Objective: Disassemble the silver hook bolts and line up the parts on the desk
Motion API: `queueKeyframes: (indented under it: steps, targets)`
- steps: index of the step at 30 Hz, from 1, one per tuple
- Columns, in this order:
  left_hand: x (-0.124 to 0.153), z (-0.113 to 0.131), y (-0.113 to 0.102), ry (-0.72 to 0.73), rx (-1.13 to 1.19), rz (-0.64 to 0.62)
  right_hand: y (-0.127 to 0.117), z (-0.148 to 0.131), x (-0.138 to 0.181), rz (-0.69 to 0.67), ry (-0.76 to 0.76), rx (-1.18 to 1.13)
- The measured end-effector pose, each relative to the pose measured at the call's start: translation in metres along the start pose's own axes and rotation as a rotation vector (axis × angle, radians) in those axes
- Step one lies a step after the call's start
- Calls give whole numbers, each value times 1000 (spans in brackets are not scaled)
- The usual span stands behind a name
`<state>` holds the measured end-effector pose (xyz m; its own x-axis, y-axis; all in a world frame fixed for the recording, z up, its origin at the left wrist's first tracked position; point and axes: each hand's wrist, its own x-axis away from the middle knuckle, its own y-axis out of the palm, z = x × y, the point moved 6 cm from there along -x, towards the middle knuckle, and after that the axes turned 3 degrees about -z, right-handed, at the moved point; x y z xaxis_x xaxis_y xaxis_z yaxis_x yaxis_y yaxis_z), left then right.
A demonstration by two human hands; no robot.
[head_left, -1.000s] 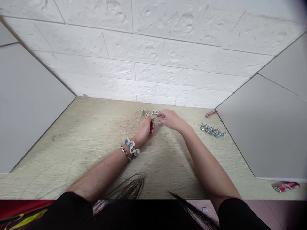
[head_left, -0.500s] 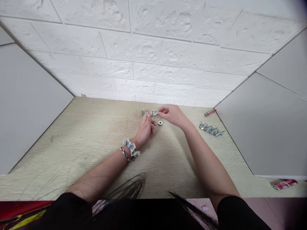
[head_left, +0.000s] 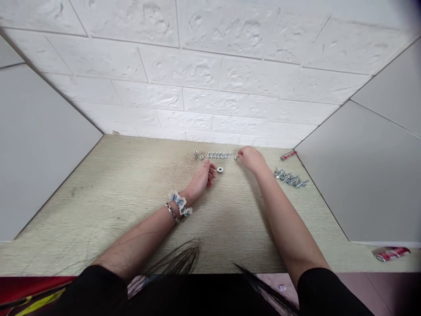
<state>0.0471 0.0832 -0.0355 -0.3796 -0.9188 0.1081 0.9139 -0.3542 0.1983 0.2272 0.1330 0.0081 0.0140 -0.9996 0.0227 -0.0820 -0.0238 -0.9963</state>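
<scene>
one row of small silver screws [head_left: 219, 155] stands at the back of the pale wooden table [head_left: 115, 197], maybe six or seven, too tiny to count for sure. just left of the row: two loose silver bits [head_left: 195, 154]. just in front of it: one flat silver washer [head_left: 220, 169]. well right of it: one pile of silver bolts [head_left: 291, 178], about five, and one red pen [head_left: 288, 155].

right hand [head_left: 252, 159] is palm down, fingertips at one silver piece [head_left: 236, 157] by the row's right end. can't tell if the grip is closed on it. left hand [head_left: 201, 177] lies curled in front of the row, beside the washer, its grip hidden.
</scene>
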Motion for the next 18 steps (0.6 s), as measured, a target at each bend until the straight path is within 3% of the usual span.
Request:
queueKeyframes:
  steps: [18]
  targets:
    - [3,4,3,-14,-37,-9,7,-13,-4,48,-49,4]
